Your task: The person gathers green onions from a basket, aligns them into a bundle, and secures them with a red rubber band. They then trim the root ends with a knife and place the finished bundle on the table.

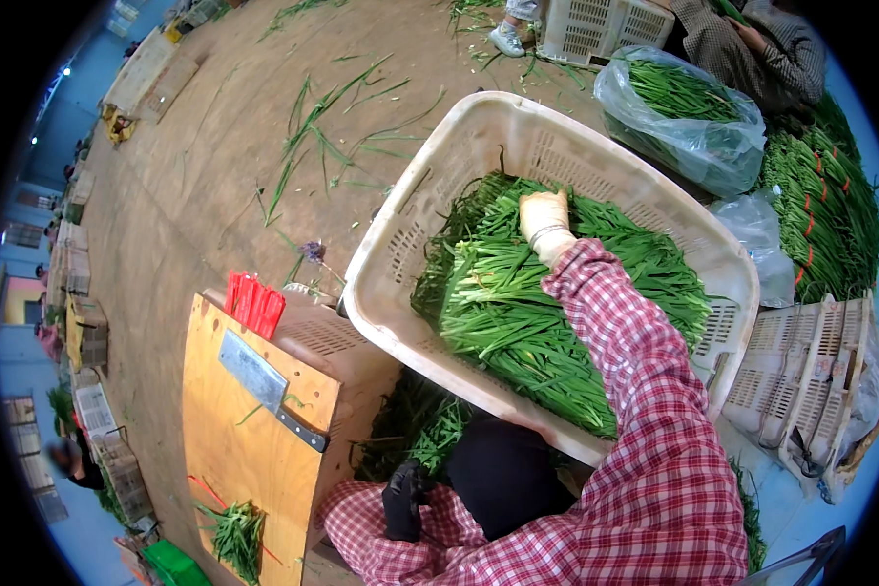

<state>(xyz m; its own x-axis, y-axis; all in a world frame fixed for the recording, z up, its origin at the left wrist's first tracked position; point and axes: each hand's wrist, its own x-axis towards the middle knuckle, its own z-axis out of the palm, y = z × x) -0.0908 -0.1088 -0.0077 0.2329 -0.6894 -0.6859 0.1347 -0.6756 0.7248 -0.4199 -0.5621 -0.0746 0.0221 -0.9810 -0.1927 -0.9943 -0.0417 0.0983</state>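
A large off-white plastic basket [386, 244] stands tilted in front of me, holding a thick heap of green garlic chives [518, 332]. Their pale cut ends point to the left. My right hand [544, 217], in a cream glove, is closed on chives at the far side of the heap; the fingertips are hidden among the leaves. My left hand [403, 498], in a black glove, rests low near my body, left of a black rounded shape [510, 474]. Its fingers look curled, and I cannot make out anything in them.
Left of the basket, a wooden board [254, 430] carries a cleaver [264, 381], red ties [254, 305] and a small chive bunch [234, 537]. At the right are a plastic bag of chives [679, 117], tied bundles [820, 205] and stacked crates [801, 371]. Another person [752, 49] sits far right.
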